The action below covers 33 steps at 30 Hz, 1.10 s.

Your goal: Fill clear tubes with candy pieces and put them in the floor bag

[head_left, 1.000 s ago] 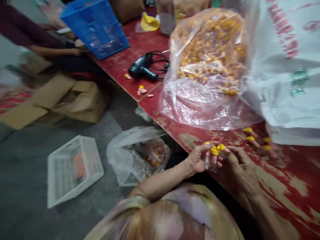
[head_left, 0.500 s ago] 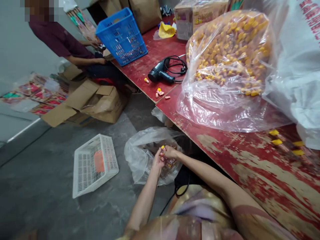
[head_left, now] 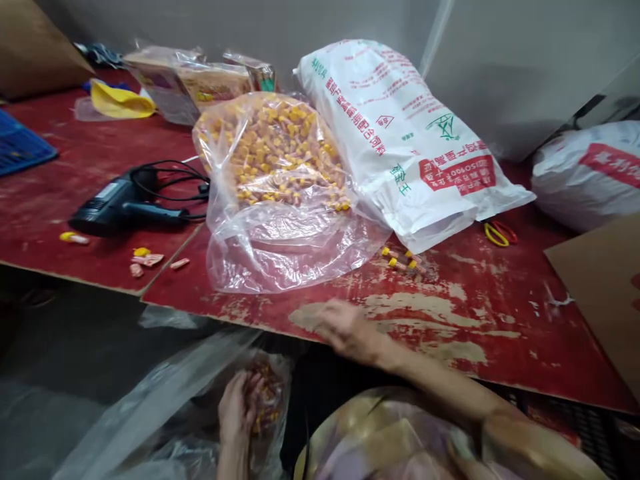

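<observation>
My left hand (head_left: pixel 237 403) reaches into a clear plastic bag (head_left: pixel 175 400) below the table's edge. Its fingers curl around some small wrapped tubes, blurred and partly hidden. More of these tubes, several with yellow caps (head_left: pixel 267 420), lie in the bag beside it. My right hand (head_left: pixel 347 330) is over the table's front edge with its fingers closed; motion blurs it, and what it may hold cannot be made out. A few yellow-capped tubes (head_left: pixel 407 261) lie in a row on the red table (head_left: pixel 320 303), beyond that hand.
A large clear bag of yellow-capped tubes (head_left: pixel 285 153) stands on the table beside a white printed sack (head_left: pixel 400 133). Leftward lie a black heat gun (head_left: pixel 120 203), loose tubes (head_left: pixel 145 257) and a blue basket (head_left: pixel 23 147). Yellow-handled scissors (head_left: pixel 496 235) and cardboard (head_left: pixel 600 287) are at right.
My view has swung right and nearer the table. My right hand has left the left hand and moved up to the table's edge. The left hand stays at the lower bag.
</observation>
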Motion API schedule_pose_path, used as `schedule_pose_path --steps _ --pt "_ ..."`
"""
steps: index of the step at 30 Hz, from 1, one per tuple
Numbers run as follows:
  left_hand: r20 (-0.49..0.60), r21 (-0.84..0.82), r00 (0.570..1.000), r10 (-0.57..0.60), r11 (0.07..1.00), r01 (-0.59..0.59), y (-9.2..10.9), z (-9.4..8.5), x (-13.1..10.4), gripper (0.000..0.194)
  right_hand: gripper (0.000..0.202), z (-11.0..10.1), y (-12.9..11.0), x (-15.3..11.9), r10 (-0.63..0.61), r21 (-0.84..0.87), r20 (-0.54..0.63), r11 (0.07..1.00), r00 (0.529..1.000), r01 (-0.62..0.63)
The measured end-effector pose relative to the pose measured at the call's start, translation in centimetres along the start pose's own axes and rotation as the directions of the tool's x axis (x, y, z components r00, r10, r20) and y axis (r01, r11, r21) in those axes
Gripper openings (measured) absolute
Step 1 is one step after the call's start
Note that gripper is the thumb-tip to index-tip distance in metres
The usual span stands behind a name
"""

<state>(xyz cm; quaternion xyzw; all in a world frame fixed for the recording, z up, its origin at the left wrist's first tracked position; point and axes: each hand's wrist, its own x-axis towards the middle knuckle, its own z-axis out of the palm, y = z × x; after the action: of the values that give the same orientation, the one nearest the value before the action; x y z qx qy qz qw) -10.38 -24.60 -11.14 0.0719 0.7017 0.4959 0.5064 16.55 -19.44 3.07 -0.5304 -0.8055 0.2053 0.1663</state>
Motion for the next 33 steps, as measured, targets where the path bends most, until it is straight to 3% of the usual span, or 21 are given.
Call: schedule_pose_path --steps 3,5,7,10,12,15,19,23,28,32,33 --pt "0.04 0.02 0.982 0.183 0.983 -0.184 2.4 3.2 -3.4 0.02 0.035 -4.2 7.0 -1.8 0.267 -0.171 -0.262 0.933 0.928 -0.317" --pt "0.134 0.09 0.939 0.315 0.94 -0.329 3.9 5.6 -6.5 0.027 0.029 -5.4 10.5 -2.5 0.399 -0.338 -0.358 0.788 0.844 -0.515" --pt "0.247 0.12 0.891 0.38 0.901 -0.418 4.8 8.0 -9.4 0.028 0.025 -5.5 12.4 -2.8 0.442 -0.456 -0.39 0.669 0.808 -0.587" --pt "0.429 0.096 0.819 0.38 0.883 -0.46 4.8 11.5 -12.5 0.026 0.023 -5.2 12.9 -3.2 0.42 -0.487 -0.369 0.672 0.829 -0.558" --pt "0.546 0.089 0.779 0.308 0.903 -0.419 4.4 13.6 -13.6 0.026 0.023 -5.7 12.6 -3.7 0.419 -0.441 -0.298 0.737 0.858 -0.513" --pt "0.686 0.103 0.719 0.114 0.962 -0.252 3.6 16.3 -14.7 0.028 0.028 -7.3 12.0 -4.7 0.424 -0.363 -0.082 0.83 0.902 -0.423" --pt "0.76 0.189 0.627 -0.173 0.981 0.043 2.7 18.9 -16.1 0.036 0.025 -8.1 11.8 -5.2 0.444 -0.445 0.097 0.82 0.891 -0.36" --pt "0.776 0.253 0.541 -0.325 0.945 0.206 1.8 20.4 -16.6 0.04 0.018 -6.9 12.1 -4.9 0.332 -0.446 0.059 0.853 0.942 -0.272" --pt "0.77 0.238 0.529 -0.357 0.93 0.281 1.3 21.3 -16.2 0.039 0.02 -6.7 12.7 -4.3 0.32 -0.387 0.025 0.877 0.947 -0.286" --pt "0.791 0.162 0.498 -0.356 0.906 0.391 1.4 22.1 -16.3 0.037 0.028 -5.7 10.5 -5.2 0.273 -0.353 -0.017 0.899 0.962 -0.261" --pt "0.796 0.11 0.508 -0.329 0.904 0.414 1.5 22.2 -16.4 0.035 0.029 -5.2 9.7 -5.5 0.237 -0.334 -0.02 0.914 0.971 -0.229"
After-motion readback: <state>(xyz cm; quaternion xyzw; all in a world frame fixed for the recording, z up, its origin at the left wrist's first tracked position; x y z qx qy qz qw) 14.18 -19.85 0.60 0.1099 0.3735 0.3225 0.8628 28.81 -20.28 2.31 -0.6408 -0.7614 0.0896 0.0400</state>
